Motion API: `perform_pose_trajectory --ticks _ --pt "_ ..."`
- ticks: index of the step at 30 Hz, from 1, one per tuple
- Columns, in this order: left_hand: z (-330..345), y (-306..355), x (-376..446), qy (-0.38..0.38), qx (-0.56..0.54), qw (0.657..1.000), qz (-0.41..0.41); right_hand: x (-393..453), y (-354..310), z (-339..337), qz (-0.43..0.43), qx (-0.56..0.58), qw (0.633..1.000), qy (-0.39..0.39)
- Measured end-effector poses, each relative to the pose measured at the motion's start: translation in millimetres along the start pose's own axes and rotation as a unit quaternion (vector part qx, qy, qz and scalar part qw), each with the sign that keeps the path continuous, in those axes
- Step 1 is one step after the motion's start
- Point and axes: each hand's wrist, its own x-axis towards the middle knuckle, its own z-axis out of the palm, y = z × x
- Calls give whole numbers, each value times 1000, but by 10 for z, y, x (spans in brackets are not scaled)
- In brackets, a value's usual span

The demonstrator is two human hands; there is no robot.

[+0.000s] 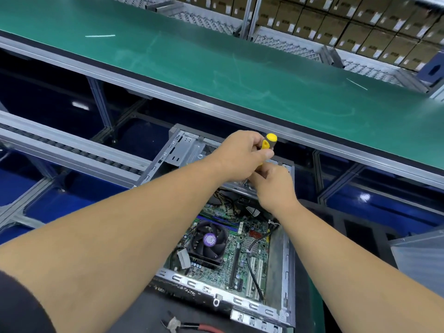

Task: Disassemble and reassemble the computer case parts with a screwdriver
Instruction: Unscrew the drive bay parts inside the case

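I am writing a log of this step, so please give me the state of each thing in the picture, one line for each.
computer case: side open, motherboard showing.
screwdriver: upright, gripped by left hand, tip hidden.
left hand: curled round the screwdriver handle.
right hand: low at the shaft, fingers curled; what it pinches is hidden.
cooler fan: mounted on the board.
pliers: lying in front of the case, untouched.

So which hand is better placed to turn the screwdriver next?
Left, probably. The left hand already grips the screwdriver by its yellow handle, while the right hand sits lower beside the shaft, likely steadying it.
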Motion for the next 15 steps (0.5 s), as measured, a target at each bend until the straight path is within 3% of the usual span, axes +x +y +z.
perform_pose_trajectory --ticks 5,9,15 --pt "-4 59 14 75 -81 994 -1 19 -20 71 17 18 999 46" --pt "30 82 69 107 -41 993 3 30 -26 104 3 14 999 45" --pt "-36 106 86 58 -7 998 14 -13 60 85 -1 35 999 20"
